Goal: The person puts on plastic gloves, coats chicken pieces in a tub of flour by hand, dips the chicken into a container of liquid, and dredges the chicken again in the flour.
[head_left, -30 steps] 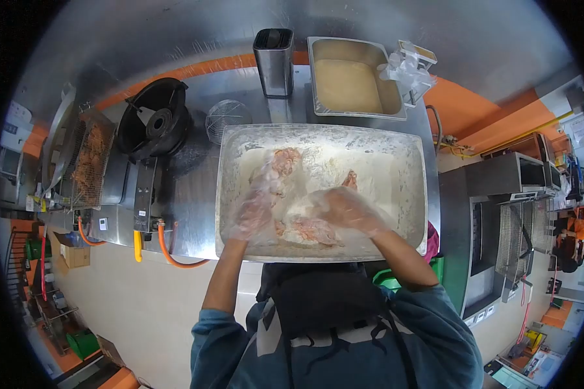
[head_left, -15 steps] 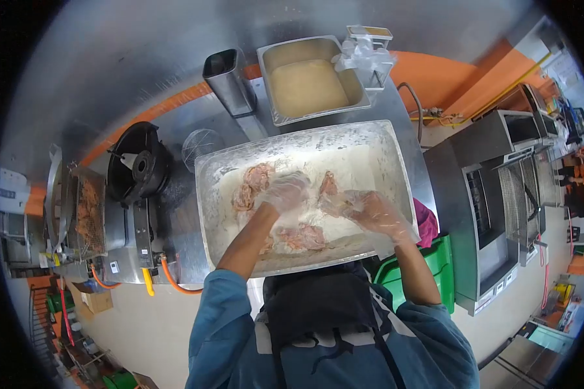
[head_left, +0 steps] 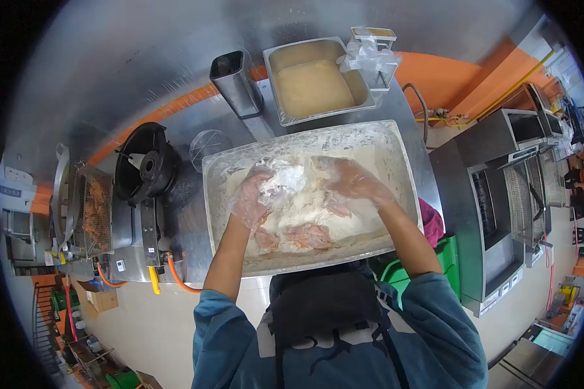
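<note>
A large metal tray (head_left: 405, 175) of white flour (head_left: 305, 211) is in front of me, with raw chicken pieces (head_left: 307, 236) lying in it. My left hand (head_left: 250, 194), in a clear plastic glove, is low in the tray's left half. White flour is heaped at its fingers and hides what they do. Across from it, my right hand (head_left: 357, 181), also gloved, is stretched out over the flour with its fingers pointing left. Another chicken piece (head_left: 339, 206) shows just below that hand. Near my left wrist, one more chicken piece (head_left: 266, 238) lies partly covered.
Behind the tray stand a deep pan of pale yellowish liquid (head_left: 318, 84) and a tall metal container (head_left: 237, 84). To the left are a wire strainer (head_left: 209, 146), a black round machine part (head_left: 148, 165) and a basket of fried food (head_left: 96, 211). A fryer (head_left: 493, 207) stands right.
My left hand has moved left and turned, and flour is now heaped at its fingers. My right hand has shifted up; the chicken it was on now lies lower. The left-hand chicken pieces are covered.
</note>
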